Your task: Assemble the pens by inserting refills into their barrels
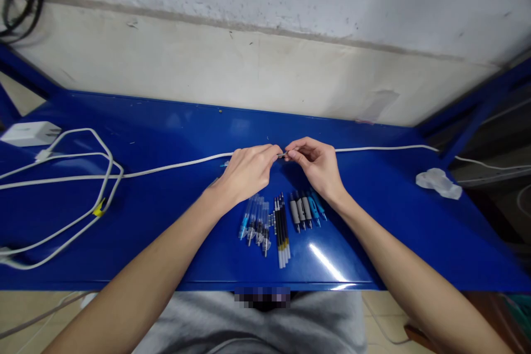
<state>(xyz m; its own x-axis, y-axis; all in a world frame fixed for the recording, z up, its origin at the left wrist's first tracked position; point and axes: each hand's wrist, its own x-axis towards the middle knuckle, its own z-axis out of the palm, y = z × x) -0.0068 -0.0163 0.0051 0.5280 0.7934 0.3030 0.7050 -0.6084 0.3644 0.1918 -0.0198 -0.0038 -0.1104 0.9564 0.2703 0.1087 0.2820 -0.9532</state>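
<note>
My left hand [250, 170] and my right hand [317, 165] meet above the middle of the blue table. Between their pinched fingertips is a small slender dark piece [282, 155], mostly covered and too small to name. Just below the hands lie clear pen barrels [256, 224] with clips, one with a blue end. Beside them is a row of dark pen refills [282, 232] with pale ends. Tiny springs [272, 220] rest between these two groups. Grey and blue pen grip sections [305, 211] lie under my right wrist. Another small clear-blue part [224, 164] shows left of my left hand.
A white cable [178, 165] runs across the blue table [166, 243] behind my hands and loops at the left, near a white charger [31, 134]. A crumpled whitish object [438, 183] lies at the right. The wall [265, 66] borders the far edge.
</note>
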